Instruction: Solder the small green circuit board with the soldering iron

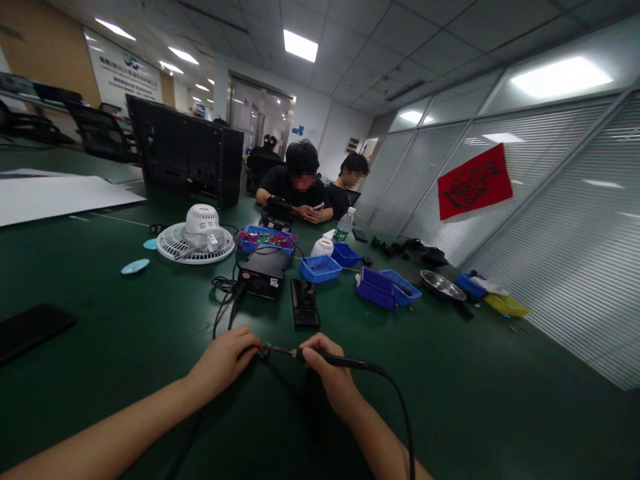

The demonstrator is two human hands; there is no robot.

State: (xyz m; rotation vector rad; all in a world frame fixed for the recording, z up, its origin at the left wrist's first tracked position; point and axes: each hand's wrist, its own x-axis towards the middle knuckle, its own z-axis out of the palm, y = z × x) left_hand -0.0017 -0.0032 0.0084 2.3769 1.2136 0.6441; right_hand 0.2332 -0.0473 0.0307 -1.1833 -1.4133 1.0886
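Observation:
My right hand is closed around the black handle of a soldering iron, whose thin tip points left. A black cable runs from the handle down past my right forearm. At the tip lies a small greenish part, too small to make out well. The fingertips of my left hand are pinched together beside this part; what they hold is too small to name. Just beyond my hands are a black box with cables and a black stand.
A white fan, a blue basket of red and green wires, several blue trays, a metal dish and a bottle stand farther back. A black flat object lies left. Two people sit across the green table.

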